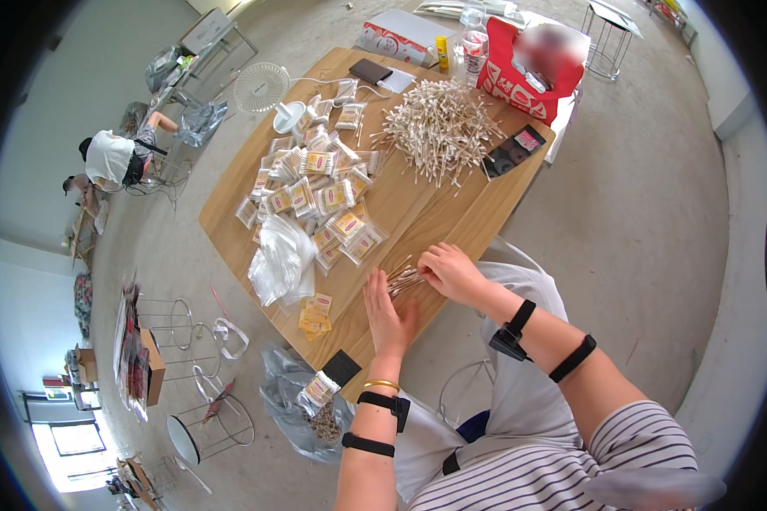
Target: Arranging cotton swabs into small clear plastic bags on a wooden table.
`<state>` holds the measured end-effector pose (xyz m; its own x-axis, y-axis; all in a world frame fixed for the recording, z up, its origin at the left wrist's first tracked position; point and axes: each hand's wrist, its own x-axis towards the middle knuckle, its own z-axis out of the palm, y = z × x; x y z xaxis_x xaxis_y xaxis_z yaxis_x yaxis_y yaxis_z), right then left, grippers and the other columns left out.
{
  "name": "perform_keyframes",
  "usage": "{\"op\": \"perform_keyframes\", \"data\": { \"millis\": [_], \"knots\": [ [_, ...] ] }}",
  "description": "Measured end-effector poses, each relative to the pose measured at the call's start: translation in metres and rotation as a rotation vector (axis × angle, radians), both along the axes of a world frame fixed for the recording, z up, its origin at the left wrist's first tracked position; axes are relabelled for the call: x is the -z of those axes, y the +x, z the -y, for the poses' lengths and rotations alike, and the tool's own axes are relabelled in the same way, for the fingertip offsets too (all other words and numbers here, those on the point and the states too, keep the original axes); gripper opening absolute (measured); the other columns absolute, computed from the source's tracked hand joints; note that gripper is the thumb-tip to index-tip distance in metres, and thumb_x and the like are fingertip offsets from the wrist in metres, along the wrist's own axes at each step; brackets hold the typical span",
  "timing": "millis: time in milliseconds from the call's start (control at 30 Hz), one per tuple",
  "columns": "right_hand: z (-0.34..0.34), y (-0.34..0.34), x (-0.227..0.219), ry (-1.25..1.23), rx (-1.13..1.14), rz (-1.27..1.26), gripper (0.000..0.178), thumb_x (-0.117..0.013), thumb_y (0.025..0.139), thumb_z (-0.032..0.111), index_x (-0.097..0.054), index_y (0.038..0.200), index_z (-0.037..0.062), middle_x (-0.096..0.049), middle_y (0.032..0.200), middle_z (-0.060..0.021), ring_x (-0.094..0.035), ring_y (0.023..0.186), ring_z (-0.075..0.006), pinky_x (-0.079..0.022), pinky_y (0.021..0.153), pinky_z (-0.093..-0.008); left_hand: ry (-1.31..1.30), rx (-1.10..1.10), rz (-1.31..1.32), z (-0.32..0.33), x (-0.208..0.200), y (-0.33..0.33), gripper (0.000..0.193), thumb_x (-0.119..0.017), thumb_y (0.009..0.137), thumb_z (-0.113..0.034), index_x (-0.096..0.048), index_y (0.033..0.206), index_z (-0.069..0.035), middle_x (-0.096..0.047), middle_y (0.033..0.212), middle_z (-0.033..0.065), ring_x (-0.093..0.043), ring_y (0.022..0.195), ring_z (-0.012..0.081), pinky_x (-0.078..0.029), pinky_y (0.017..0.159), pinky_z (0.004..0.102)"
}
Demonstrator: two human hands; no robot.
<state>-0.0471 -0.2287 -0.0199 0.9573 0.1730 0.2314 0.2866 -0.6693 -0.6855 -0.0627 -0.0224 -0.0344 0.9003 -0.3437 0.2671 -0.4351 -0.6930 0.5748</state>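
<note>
A small bunch of cotton swabs (pixel 406 280) lies near the table's front edge, between my two hands. My left hand (pixel 389 313) rests on its edge against the left side of the bunch, fingers stretched out. On the other side my right hand (pixel 453 272) has its fingers bent and pinched at the ends of the swabs; its fingertips are partly hidden. Farther back sits a large loose pile of cotton swabs (pixel 441 129). Left of it are heaped clear packs of swabs (pixel 317 194). Clear plastic bags (pixel 281 260) and yellow cards (pixel 316 315) lie left of my left hand.
On the wooden table (pixel 439 226) are a white fan (pixel 262 88), a dark wallet-like object (pixel 371 71) and a black packet (pixel 516 152). Behind stand a yellow bottle (pixel 441 52) and a red bag (pixel 520 72). A grey plastic bag (pixel 294 392) hangs low left. Another person (pixel 115 159) sits far left.
</note>
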Motion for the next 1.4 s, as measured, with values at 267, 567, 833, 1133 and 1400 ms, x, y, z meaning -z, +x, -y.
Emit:
{"op": "perform_keyframes", "data": {
  "millis": [267,567,833,1133,1400],
  "knots": [
    [-0.004,0.000,-0.002,0.088,-0.091,0.041,0.010,-0.068,0.083,0.007,-0.064,0.091,0.0107,-0.064,0.091,-0.0058,-0.060,0.094,-0.0286,-0.046,0.083,-0.0403,0.079,-0.198,-0.016,0.005,0.004,0.006,0.070,-0.061,0.096,-0.027,-0.031,0.154,-0.003,-0.035,0.158,0.0197,-0.028,0.149,0.0390,-0.016,0.123,0.0572],
    [0.014,-0.006,0.003,0.229,-0.032,-0.016,0.009,-0.072,0.084,0.007,-0.071,0.093,0.0092,-0.067,0.091,-0.0062,-0.060,0.092,-0.0282,-0.048,0.084,-0.0391,0.044,-0.231,-0.062,0.004,0.004,0.007,0.071,-0.061,0.094,-0.028,-0.031,0.154,-0.004,-0.032,0.160,0.0171,-0.025,0.151,0.0363,-0.013,0.124,0.0573],
    [-0.008,-0.013,0.005,0.103,0.008,0.000,0.007,-0.069,0.084,0.008,-0.071,0.090,0.0101,-0.065,0.091,-0.0063,-0.059,0.095,-0.0281,-0.046,0.086,-0.0401,0.048,-0.238,-0.050,0.004,0.007,0.008,0.069,-0.060,0.096,-0.031,-0.033,0.153,-0.004,-0.032,0.160,0.0168,-0.025,0.151,0.0348,-0.013,0.123,0.0576],
    [-0.013,-0.003,0.004,0.148,0.126,-0.002,0.007,-0.068,0.085,0.005,-0.071,0.091,0.0075,-0.064,0.088,-0.0086,-0.060,0.092,-0.0307,-0.049,0.082,-0.0402,0.130,-0.294,-0.048,0.012,0.003,0.007,0.071,-0.065,0.091,-0.026,-0.034,0.151,-0.004,-0.034,0.159,0.0177,-0.028,0.150,0.0377,-0.017,0.122,0.0598],
    [-0.002,-0.003,-0.007,0.225,0.193,-0.038,0.008,-0.069,0.084,0.004,-0.071,0.091,0.0077,-0.064,0.086,-0.0089,-0.061,0.090,-0.0307,-0.050,0.081,-0.0404,0.112,-0.279,-0.005,0.009,0.004,0.006,0.072,-0.068,0.089,-0.028,-0.037,0.150,-0.006,-0.037,0.157,0.0153,-0.032,0.148,0.0324,-0.017,0.123,0.0566]
  ]
}}
